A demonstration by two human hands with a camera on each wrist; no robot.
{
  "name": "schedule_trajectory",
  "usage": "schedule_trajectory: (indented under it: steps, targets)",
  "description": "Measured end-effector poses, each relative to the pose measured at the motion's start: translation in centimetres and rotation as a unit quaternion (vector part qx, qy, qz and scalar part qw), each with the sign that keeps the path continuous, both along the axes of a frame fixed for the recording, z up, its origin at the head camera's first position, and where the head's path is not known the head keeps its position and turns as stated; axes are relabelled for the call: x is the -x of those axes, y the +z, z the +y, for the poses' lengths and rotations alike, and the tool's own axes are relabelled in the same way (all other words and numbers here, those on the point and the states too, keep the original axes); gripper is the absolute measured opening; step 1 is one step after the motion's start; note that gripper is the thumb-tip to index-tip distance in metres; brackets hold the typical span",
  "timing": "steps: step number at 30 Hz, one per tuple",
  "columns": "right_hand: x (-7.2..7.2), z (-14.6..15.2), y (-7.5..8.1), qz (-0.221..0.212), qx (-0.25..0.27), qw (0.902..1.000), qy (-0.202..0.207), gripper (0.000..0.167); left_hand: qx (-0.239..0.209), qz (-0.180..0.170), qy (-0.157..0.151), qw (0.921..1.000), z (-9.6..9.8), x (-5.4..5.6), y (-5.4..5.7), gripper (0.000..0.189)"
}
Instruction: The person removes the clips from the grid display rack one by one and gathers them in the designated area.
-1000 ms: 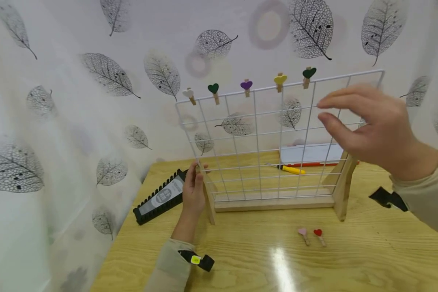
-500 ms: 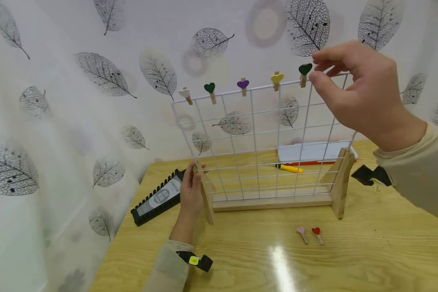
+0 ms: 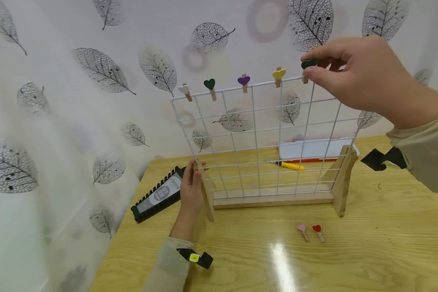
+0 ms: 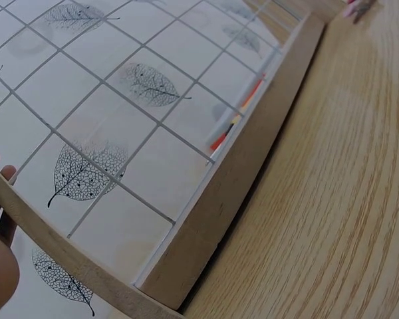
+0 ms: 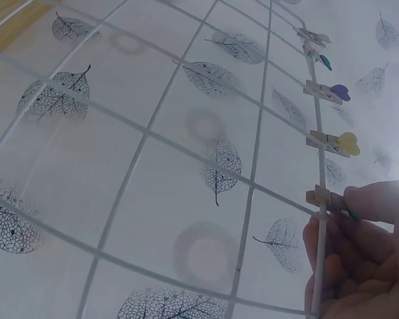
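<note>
My right hand [image 3: 365,77] pinches a small wooden clothespin with a dark green heart [image 3: 308,63] at the top wire of a white wire grid [image 3: 255,121]. In the right wrist view that clothespin [image 5: 324,197] straddles the wire, thumb and finger on its heart end. Along the same wire to the left sit clothespins with a yellow heart [image 3: 279,74], a purple heart [image 3: 243,80], a green heart [image 3: 209,84] and a white heart [image 3: 184,89]. My left hand [image 3: 192,186] grips the left wooden upright [image 3: 207,194] of the grid's stand.
Two clothespins, one with a pink heart [image 3: 302,229] and one with a red heart [image 3: 317,229], lie on the table [image 3: 241,251] before the stand. Behind it are a yellow-handled screwdriver [image 3: 292,166] and a whitish flat case [image 3: 303,150]. A black toothed rack [image 3: 158,196] lies at left.
My right hand has moved up and left from beside the grid to the dark green heart clothespin and now pinches it. My left hand stays on the upright.
</note>
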State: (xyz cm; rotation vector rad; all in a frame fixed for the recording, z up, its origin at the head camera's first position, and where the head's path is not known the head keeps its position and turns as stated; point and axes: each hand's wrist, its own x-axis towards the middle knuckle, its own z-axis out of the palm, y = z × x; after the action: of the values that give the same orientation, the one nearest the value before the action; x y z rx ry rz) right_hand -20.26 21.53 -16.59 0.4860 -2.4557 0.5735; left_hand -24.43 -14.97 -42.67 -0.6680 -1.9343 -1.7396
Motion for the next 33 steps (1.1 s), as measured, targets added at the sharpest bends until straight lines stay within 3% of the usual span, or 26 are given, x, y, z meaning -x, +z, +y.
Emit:
schedule_trajectory:
  steps: [7,17,23,28,30,33]
  targets:
    - [0.0,0.4,0.2,-0.020,0.041,0.9989,-0.012,0.031,-0.002,0.000,-0.006,1.0000,0.0,0.0,0.0,0.049]
    - [-0.1,0.3,-0.6,0.029,0.089,0.9956,0.013,0.026,-0.004,0.004,-0.010,0.9999,0.0,0.0,0.0,0.046]
    - [-0.2,0.3,-1.2,0.040,0.183,0.9810,0.051,0.020,-0.004,0.011,-0.013,0.9998,0.0,0.0,-0.1,0.047]
    - [-0.9,-0.3,-2.6,0.098,0.197,0.9706,0.098,0.019,-0.008,0.008,-0.015,0.9998,0.0,0.1,0.0,0.049]
    - [-1.5,-0.6,-3.6,0.098,0.202,0.9665,0.124,0.022,-0.009,0.006,-0.015,0.9998,0.0,0.1,0.0,0.051]
    - [-2.6,-1.1,-5.3,0.063,0.210,0.9623,0.161,0.025,-0.009,0.000,-0.013,0.9999,0.0,0.0,-0.1,0.052]
